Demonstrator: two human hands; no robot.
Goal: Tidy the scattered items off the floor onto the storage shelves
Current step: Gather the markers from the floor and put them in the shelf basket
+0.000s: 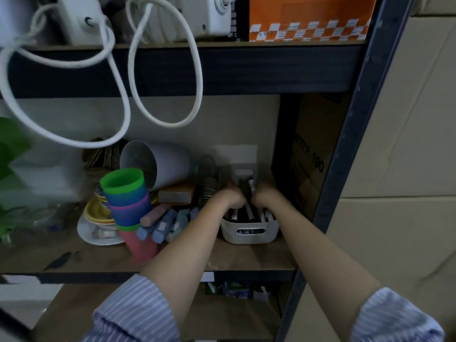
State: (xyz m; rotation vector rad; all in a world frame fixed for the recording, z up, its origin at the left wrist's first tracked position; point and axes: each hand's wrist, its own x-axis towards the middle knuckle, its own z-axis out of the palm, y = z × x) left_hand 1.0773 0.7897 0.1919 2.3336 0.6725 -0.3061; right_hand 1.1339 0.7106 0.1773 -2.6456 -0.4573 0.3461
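Plant: green leaves at the 9 o'clock edge, on the middle shelf.
Cords: two white loops hang from the upper shelf, at 11 o'clock.
Plates: a white plate with yellow dishes stacked on it, at about 8 o'clock from the frame's centre.
Cups: a stack of coloured cups — green on top, then blue, purple and pink — lies tilted, just right of the plates.
White pot: a pale pot tipped on its side behind the cups.
Chalk sticks: blue and pink sticks lie between the cups and the left forearm.
Left hand: left hand reaches into the bin, fingers curled down among the markers; whether it grips one I cannot tell.
Bin: a white handled bin near the centre, on the middle shelf — it holds dark markers.
Right hand: right hand, just beside the left, also curled into the bin; grip cannot be told.
Box: an orange box on the upper shelf, 1 o'clock.
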